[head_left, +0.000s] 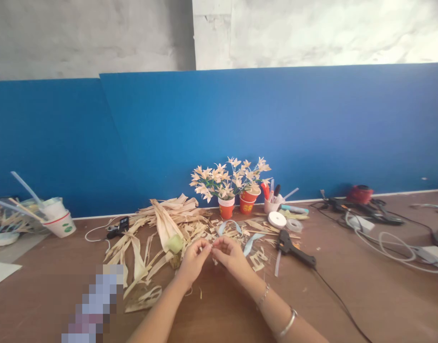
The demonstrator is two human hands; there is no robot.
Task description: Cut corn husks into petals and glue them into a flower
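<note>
My left hand (194, 259) and my right hand (230, 255) meet above the near middle of the table, fingertips almost touching. Both are closed in a pinch; whatever sits between the fingers is too small to make out. Just behind them lies a pile of dried corn husks (167, 219), with cut scraps and a pale green piece (174, 244) beside my left hand. A light blue ribbon (252, 243) curls near my right hand. To the right rests a black hot glue gun (295, 250) with a glue stick (278, 263) by its nozzle.
Two red paper cups (226, 209) hold husk flowers (219, 176) before the blue partition (240, 119). Nearby are a pen cup (272, 204), a white roll (277, 219) and a tape roll (294, 225). Cables (383, 243) spread at right; a white cup (59, 225) stands left.
</note>
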